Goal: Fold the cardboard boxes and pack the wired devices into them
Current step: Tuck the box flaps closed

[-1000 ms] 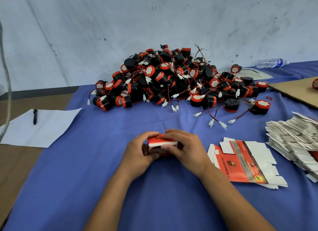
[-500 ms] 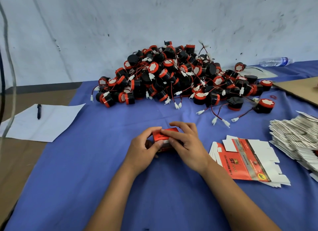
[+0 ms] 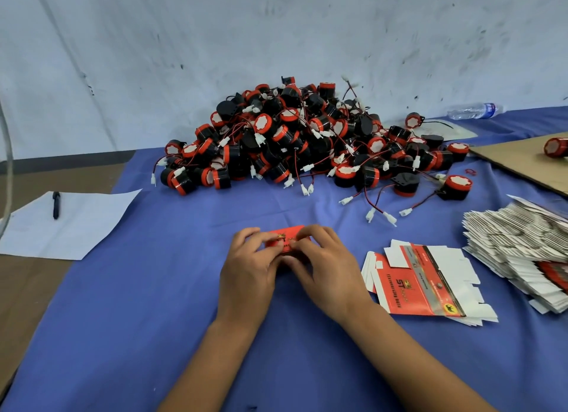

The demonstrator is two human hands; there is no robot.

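Table (image 3: pixel 153 335): blue cloth, scuffed wall behind.
Box (image 3: pixel 284 239): centre, held low for flap closing.
Grip: left hand (image 3: pixel 246 270), right hand (image 3: pixel 325 267) pinching box ends.
Devices (image 3: pixel 301 141): heaped 12 o'clock, within reach.
Flat blanks (image 3: pixel 421 285): 3 o'clock.

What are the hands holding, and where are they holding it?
Both hands hold one small red cardboard box. The left hand grips its left end and the right hand grips its right end, fingers curled over the top face.
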